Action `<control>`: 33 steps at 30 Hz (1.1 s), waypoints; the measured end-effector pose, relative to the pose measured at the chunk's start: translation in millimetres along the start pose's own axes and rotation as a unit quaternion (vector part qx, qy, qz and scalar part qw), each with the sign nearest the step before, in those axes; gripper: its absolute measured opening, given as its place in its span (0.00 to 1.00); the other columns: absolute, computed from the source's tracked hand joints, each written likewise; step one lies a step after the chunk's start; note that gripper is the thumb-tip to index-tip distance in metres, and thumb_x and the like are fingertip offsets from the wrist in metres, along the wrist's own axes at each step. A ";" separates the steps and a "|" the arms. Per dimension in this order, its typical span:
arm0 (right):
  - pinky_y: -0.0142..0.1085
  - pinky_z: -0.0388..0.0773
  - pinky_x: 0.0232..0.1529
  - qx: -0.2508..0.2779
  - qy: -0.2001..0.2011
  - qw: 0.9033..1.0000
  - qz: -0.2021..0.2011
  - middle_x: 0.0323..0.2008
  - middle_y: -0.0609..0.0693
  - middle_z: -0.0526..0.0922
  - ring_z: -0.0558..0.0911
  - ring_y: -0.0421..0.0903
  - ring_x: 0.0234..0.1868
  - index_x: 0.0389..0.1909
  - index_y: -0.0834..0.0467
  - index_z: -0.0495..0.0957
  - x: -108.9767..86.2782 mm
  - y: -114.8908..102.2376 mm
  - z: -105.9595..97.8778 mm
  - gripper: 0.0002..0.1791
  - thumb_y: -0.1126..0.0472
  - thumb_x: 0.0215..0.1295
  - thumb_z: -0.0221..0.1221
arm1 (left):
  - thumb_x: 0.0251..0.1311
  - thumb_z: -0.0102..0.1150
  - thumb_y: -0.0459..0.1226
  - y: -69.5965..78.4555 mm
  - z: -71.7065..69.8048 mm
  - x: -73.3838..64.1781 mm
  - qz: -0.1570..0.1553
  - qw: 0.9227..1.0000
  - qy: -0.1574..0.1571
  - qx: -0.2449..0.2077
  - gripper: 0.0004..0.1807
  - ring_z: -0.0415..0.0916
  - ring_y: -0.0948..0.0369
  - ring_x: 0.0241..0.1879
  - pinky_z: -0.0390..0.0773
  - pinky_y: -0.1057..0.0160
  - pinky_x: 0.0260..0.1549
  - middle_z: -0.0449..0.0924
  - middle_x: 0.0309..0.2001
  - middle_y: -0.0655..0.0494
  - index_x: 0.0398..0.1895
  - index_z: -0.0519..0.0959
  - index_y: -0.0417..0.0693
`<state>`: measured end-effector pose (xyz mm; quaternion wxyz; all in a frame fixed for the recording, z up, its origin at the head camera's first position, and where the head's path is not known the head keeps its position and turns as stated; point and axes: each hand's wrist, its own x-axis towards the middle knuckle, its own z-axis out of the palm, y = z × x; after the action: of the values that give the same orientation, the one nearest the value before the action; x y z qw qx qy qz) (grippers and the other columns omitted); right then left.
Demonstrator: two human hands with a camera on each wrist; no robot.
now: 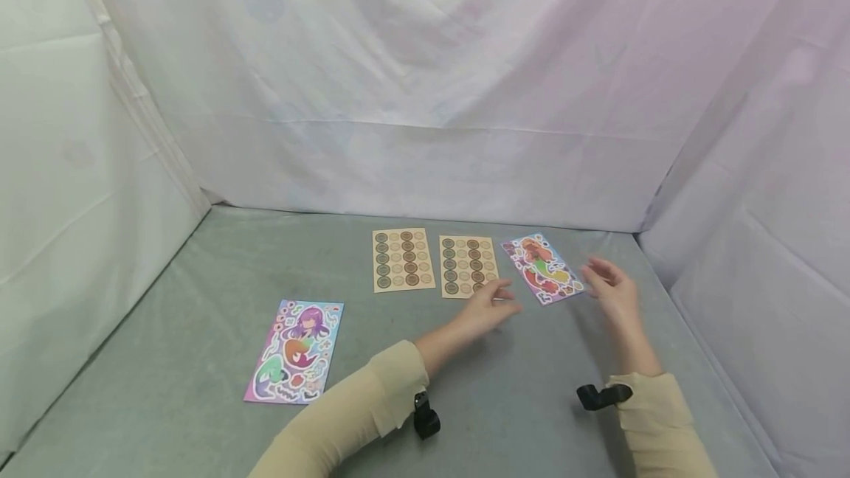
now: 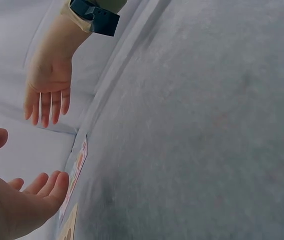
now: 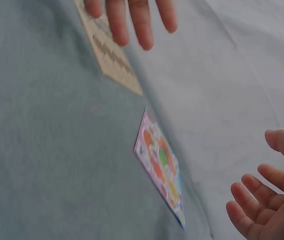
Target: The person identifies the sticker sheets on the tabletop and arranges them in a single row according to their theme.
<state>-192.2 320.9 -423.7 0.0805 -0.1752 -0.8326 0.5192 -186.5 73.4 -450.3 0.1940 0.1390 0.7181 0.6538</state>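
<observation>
A mermaid sticker sheet with a red-haired figure lies tilted at the back right of the table. My right hand hovers just right of it, fingers relaxed and holding nothing. To its left, my left hand is raised over the near edge of a tan sheet of round stickers, also with nothing in it. A second tan sheet of round stickers lies beside that one. Nearer the front left is another mermaid sticker sheet, with a purple-haired figure. In the right wrist view, the red-haired mermaid sheet lies below both hands.
Grey cloth covers the table. White curtains close off the back and both sides. A black wrist strap is on the left sleeve, and another black strap is on the right.
</observation>
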 end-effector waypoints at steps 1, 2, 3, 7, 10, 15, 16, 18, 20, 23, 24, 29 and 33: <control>0.36 0.76 0.46 -0.008 -0.005 1.000 -0.007 0.59 0.58 0.73 0.75 0.39 0.48 0.66 0.61 0.67 0.0 0.9 -2.2 0.33 0.44 0.67 0.56 | 0.61 0.61 0.41 -0.1 1.7 1.6 -0.003 1.000 0.002 -0.005 0.32 0.78 0.56 0.47 0.81 0.59 0.37 0.76 0.55 0.47 0.67 0.65 0.41; 0.35 0.75 0.46 -0.017 -0.004 1.000 -0.007 0.59 0.58 0.72 0.74 0.41 0.50 0.66 0.61 0.66 0.2 2.2 -3.9 0.33 0.45 0.67 0.55 | 0.61 0.61 0.41 -0.6 3.3 3.5 -0.005 1.000 0.003 -0.011 0.32 0.78 0.55 0.47 0.81 0.59 0.39 0.76 0.55 0.46 0.67 0.64 0.40; 0.33 0.75 0.46 -0.026 -0.005 1.000 -0.010 0.60 0.58 0.71 0.73 0.44 0.52 0.67 0.61 0.66 1.2 4.1 -5.6 0.33 0.45 0.68 0.55 | 0.61 0.60 0.41 -1.0 4.9 5.3 -0.006 1.000 0.003 -0.017 0.33 0.78 0.55 0.48 0.81 0.59 0.39 0.75 0.56 0.45 0.68 0.64 0.40; 0.33 0.71 0.47 -0.057 0.003 0.998 -0.026 0.61 0.60 0.71 0.70 0.54 0.59 0.67 0.62 0.66 6.4 12.0 -8.2 0.32 0.46 0.69 0.54 | 0.62 0.60 0.41 -2.1 9.3 11.0 -0.011 0.999 0.009 -0.035 0.33 0.78 0.55 0.47 0.80 0.60 0.41 0.75 0.57 0.45 0.68 0.63 0.39; 0.34 0.70 0.48 -0.068 0.011 0.997 -0.035 0.61 0.60 0.71 0.70 0.56 0.60 0.66 0.62 0.66 11.2 17.5 -9.0 0.32 0.46 0.69 0.54 | 0.61 0.60 0.41 -3.3 12.0 14.1 -0.017 0.999 0.017 -0.048 0.33 0.78 0.56 0.47 0.80 0.60 0.42 0.75 0.56 0.47 0.68 0.63 0.40; 0.38 0.71 0.49 -0.073 0.001 0.996 -0.041 0.63 0.61 0.69 0.70 0.58 0.60 0.66 0.63 0.66 19.4 23.2 -10.6 0.33 0.45 0.68 0.54 | 0.61 0.60 0.41 -4.2 17.6 18.5 -0.031 0.997 0.029 -0.064 0.34 0.78 0.54 0.47 0.79 0.60 0.44 0.75 0.57 0.47 0.69 0.63 0.41; 0.40 0.71 0.51 -0.073 -0.003 0.996 -0.041 0.64 0.62 0.69 0.70 0.58 0.61 0.66 0.63 0.65 20.8 24.1 -10.9 0.34 0.45 0.68 0.54 | 0.61 0.61 0.41 -4.1 19.0 19.5 -0.033 0.997 0.032 -0.067 0.34 0.78 0.54 0.48 0.79 0.60 0.45 0.75 0.57 0.46 0.69 0.63 0.41; 0.47 0.70 0.54 -0.075 -0.013 0.996 -0.042 0.65 0.62 0.67 0.69 0.60 0.62 0.67 0.64 0.64 23.8 25.9 -11.6 0.34 0.45 0.69 0.54 | 0.61 0.60 0.40 -3.9 21.6 22.1 -0.033 0.996 0.039 -0.072 0.33 0.78 0.53 0.48 0.79 0.59 0.45 0.75 0.57 0.45 0.68 0.63 0.40; 0.52 0.68 0.57 -0.078 -0.022 0.996 -0.040 0.65 0.63 0.66 0.67 0.61 0.63 0.68 0.64 0.63 26.9 28.9 -11.7 0.35 0.45 0.69 0.53 | 0.61 0.60 0.39 -4.1 23.9 24.2 -0.036 0.995 0.047 -0.076 0.33 0.78 0.53 0.48 0.79 0.58 0.45 0.75 0.57 0.45 0.68 0.63 0.40; 0.56 0.65 0.60 -0.077 -0.040 0.995 -0.039 0.66 0.65 0.63 0.65 0.63 0.64 0.69 0.65 0.60 31.5 33.1 -10.3 0.35 0.47 0.70 0.53 | 0.60 0.61 0.40 -4.2 26.5 27.0 -0.045 0.994 0.062 -0.080 0.33 0.77 0.52 0.49 0.78 0.58 0.47 0.75 0.57 0.45 0.68 0.64 0.42; 0.57 0.64 0.60 -0.077 -0.045 0.995 -0.038 0.66 0.66 0.63 0.64 0.63 0.64 0.69 0.66 0.59 33.8 35.0 -9.7 0.35 0.47 0.70 0.52 | 0.60 0.61 0.40 -4.2 27.1 27.9 -0.048 0.993 0.068 -0.080 0.33 0.77 0.52 0.49 0.78 0.58 0.47 0.74 0.58 0.45 0.68 0.64 0.43; 0.56 0.63 0.61 -0.064 -0.056 0.996 -0.035 0.67 0.66 0.62 0.63 0.63 0.65 0.70 0.66 0.58 41.7 41.4 -6.1 0.35 0.49 0.71 0.52 | 0.60 0.61 0.40 -8.1 29.7 35.1 -0.053 0.990 0.098 -0.091 0.33 0.76 0.52 0.51 0.78 0.58 0.48 0.74 0.58 0.44 0.68 0.65 0.43; 0.55 0.62 0.62 -0.062 -0.046 0.997 -0.027 0.67 0.66 0.62 0.63 0.63 0.66 0.70 0.66 0.58 46.6 46.9 -4.1 0.35 0.50 0.71 0.52 | 0.60 0.62 0.40 -10.6 32.8 39.9 -0.056 0.987 0.101 -0.111 0.33 0.76 0.51 0.51 0.77 0.58 0.48 0.73 0.58 0.44 0.68 0.65 0.43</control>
<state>-224.3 360.6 -466.0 0.0449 -0.1333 -0.8703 0.4721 -206.2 119.4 -467.0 0.1713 0.0094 0.6639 0.7279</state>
